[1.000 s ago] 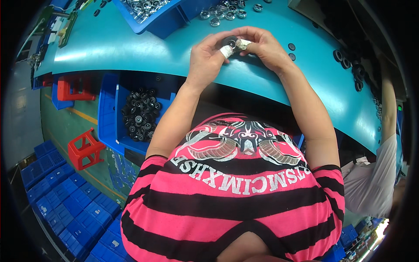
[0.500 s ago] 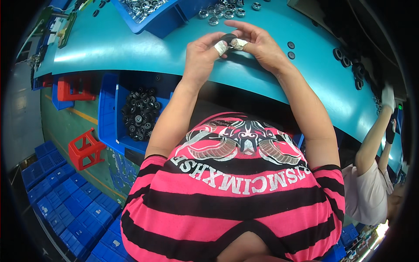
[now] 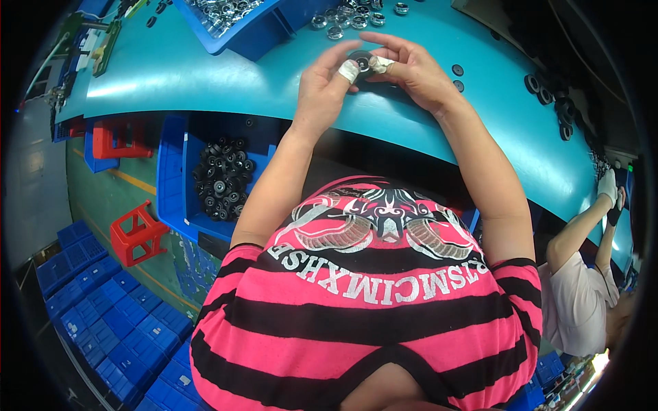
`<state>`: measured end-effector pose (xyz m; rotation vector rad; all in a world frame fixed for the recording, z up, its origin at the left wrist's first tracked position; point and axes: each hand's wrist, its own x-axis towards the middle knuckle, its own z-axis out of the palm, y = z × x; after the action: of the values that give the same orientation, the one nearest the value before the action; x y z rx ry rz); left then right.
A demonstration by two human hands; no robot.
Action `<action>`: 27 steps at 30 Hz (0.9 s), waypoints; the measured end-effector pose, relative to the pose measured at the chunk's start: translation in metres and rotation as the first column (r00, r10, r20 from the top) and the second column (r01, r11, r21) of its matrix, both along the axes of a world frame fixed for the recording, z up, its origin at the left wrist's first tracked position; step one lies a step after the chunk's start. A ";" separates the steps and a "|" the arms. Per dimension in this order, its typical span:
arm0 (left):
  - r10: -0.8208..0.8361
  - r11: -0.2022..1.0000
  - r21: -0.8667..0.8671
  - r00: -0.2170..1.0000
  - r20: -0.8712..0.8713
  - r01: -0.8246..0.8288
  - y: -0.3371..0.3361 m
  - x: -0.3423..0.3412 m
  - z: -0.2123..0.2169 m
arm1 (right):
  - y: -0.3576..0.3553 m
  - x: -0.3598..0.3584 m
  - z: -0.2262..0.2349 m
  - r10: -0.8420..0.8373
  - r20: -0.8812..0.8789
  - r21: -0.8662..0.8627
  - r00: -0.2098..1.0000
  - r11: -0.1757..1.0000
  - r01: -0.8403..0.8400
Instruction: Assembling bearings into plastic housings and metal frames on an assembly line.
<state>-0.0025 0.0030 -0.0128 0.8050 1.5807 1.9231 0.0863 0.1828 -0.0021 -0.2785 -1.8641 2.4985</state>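
Note:
Between both hands, above the teal tabletop (image 3: 240,85), is a small black wheel (image 3: 361,57) with a shiny centre. My left hand (image 3: 324,88) grips its left side, with white tape wrapped round the thumb. On the opposite side my right hand (image 3: 418,74) pinches the rim, its thumb taped as well and its index finger stretched over the top. The wheel's round face is turned upward. Fingertips beneath it are hidden. Just beyond the hands lie several shiny silver hubs (image 3: 335,32), beside a blue bin (image 3: 264,31) filled with similar pieces.
Black rings (image 3: 532,84) and two small dark discs (image 3: 458,70) lie to the right. Lower left, a blue crate (image 3: 187,171) holds several black wheels (image 3: 221,179). Red stools (image 3: 137,233) and stacked blue crates (image 3: 116,322) stand on the floor. A co-worker (image 3: 579,294) works at far right.
The wheel has tipped so its round face shows more. My left fingers have shifted around its rim. At far right the co-worker's gloved hand has moved downward in the picture.

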 end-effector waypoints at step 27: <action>0.206 0.899 -0.127 0.661 -0.721 -0.418 0.007 0.013 -0.005 | -0.009 -0.002 0.006 -0.074 0.082 0.362 0.994 0.931 0.039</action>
<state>0.0103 0.0104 -0.0174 1.2930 2.5394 1.6064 0.0840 0.1737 0.0037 -0.4385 -2.2642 2.0830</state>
